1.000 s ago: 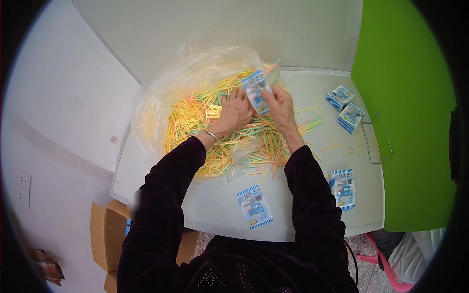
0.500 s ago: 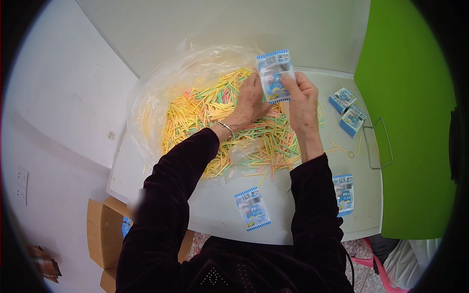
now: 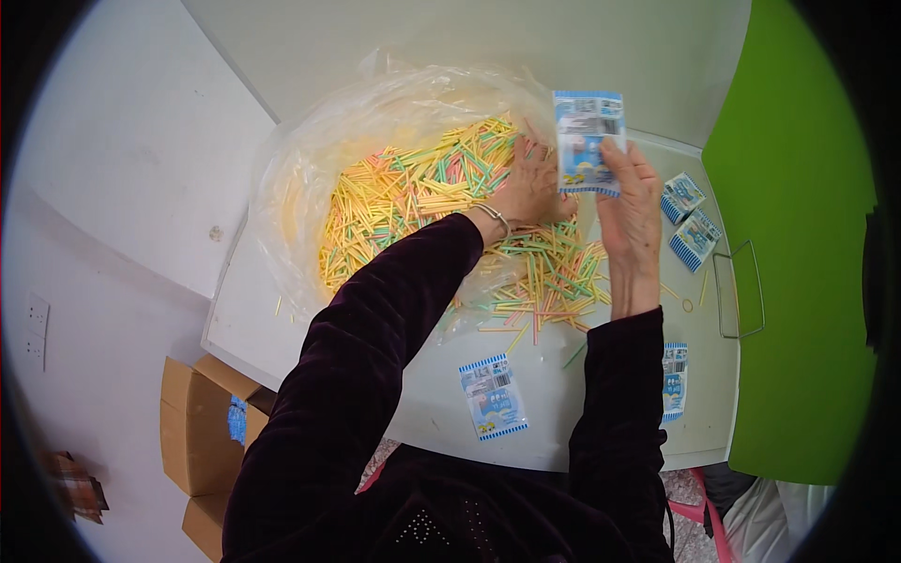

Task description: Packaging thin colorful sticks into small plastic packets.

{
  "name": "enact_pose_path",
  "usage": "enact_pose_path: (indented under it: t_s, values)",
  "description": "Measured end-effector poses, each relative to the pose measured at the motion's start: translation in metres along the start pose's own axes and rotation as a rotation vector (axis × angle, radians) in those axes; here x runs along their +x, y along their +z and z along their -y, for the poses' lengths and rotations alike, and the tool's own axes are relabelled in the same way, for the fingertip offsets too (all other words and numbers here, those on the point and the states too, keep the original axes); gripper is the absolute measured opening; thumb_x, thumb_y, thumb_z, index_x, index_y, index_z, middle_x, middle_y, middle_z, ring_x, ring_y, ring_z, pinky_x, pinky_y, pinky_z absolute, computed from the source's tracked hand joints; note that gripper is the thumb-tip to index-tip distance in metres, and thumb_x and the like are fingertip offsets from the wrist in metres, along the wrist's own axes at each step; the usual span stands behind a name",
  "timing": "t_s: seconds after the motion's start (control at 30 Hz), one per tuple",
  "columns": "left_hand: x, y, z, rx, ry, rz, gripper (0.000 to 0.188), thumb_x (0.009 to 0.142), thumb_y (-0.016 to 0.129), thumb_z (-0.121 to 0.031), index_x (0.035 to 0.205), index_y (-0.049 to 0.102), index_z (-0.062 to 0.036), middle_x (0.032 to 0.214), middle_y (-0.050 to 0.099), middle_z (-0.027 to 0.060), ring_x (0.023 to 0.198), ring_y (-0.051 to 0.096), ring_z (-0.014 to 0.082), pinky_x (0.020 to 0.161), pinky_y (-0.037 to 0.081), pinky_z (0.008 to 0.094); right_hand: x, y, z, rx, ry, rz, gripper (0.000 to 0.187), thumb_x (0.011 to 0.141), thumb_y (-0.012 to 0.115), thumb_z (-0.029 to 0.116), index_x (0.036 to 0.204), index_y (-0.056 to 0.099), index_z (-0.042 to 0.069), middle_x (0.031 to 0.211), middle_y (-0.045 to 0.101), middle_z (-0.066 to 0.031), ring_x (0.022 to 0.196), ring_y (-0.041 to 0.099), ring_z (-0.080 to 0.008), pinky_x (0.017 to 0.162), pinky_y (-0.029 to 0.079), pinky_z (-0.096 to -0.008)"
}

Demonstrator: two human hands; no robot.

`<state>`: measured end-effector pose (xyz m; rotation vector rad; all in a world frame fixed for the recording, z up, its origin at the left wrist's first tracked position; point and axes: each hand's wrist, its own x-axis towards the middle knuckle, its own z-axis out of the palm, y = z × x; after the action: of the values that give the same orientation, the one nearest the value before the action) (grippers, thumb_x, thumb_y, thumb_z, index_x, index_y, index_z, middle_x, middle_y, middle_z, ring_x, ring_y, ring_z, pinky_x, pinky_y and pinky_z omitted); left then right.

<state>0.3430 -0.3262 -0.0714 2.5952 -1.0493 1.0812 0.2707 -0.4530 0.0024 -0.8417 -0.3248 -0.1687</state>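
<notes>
My right hand [image 3: 631, 206] pinches a small blue-and-white printed packet [image 3: 589, 141] upright by its lower right side. Just left of it, my left hand [image 3: 530, 188], with a silver bangle at the wrist, is low over a heap of thin pastel sticks [image 3: 394, 192] in yellow, pink and green. Its fingers are blurred and partly behind the packet, so what they hold does not show. The heap lies in a large clear plastic bag [image 3: 291, 211] spread open on the table, and some sticks spill past its edge.
A flat packet [image 3: 495, 399] lies near the table's [image 3: 422, 413] front edge; another packet [image 3: 675, 380] is partly behind my right sleeve. Two plump packets [image 3: 694, 239] sit at the right, near a wire handle [image 3: 740, 291] and a rubber band [image 3: 688, 305]. An open cardboard box [image 3: 192, 436] stands lower left.
Both hands have moved right, the packet going along in my right hand. My left hand has shifted across the heap towards its right side. The view has also shifted slightly.
</notes>
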Motion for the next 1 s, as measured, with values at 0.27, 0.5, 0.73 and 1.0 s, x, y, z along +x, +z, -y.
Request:
enact_pose_path:
  t_s: [0.27,0.5,0.73,1.0]
  values:
    - [-0.011,-0.011,0.014,-0.114,0.039,0.174,0.034,0.067,0.057,-0.033,0.092,0.065,-0.012,0.098,0.057,0.0118,0.11,0.045,0.036,0.083,0.032,0.0599,0.007,-0.037,0.025,-0.011,-0.017,-0.107,0.021,0.086,0.061,0.009,0.105,0.06,0.001,0.098,0.064,-0.004,0.088,0.06,-0.0107,0.082,0.047,-0.0275]
    - [-0.033,-0.039,0.029,-0.117,0.055,0.192,0.036,0.069,0.059,-0.032,0.099,0.061,-0.0115,0.101,0.055,0.0116,0.094,0.056,0.0322,0.07,0.042,0.0512,0.008,-0.067,0.035,-0.014,-0.032,-0.205,0.019,0.086,0.061,0.007,0.103,0.06,0.0,0.097,0.064,-0.004,0.088,0.06,-0.0112,0.083,0.048,-0.0279]
    - [-0.035,-0.043,0.042,-0.106,0.04,0.375,0.035,0.08,0.056,-0.032,0.109,0.055,-0.0118,0.121,0.05,0.0159,0.082,0.062,0.0334,0.066,0.05,0.0437,0.02,-0.074,0.028,0.012,-0.091,-0.217,0.02,0.085,0.062,0.006,0.103,0.058,-0.001,0.096,0.063,-0.0054,0.088,0.06,-0.0116,0.083,0.047,-0.0277]
    - [-0.005,-0.071,-0.051,-0.316,0.326,0.253,0.017,0.075,0.057,-0.019,0.083,0.06,-0.0033,0.084,0.059,0.011,0.076,0.058,0.032,0.069,0.046,0.0428,0.035,-0.082,0.033,-0.074,0.031,-0.044,0.018,0.084,0.063,0.008,0.1,0.06,-0.001,0.093,0.064,-0.0059,0.081,0.061,-0.0118,0.076,0.05,-0.025]
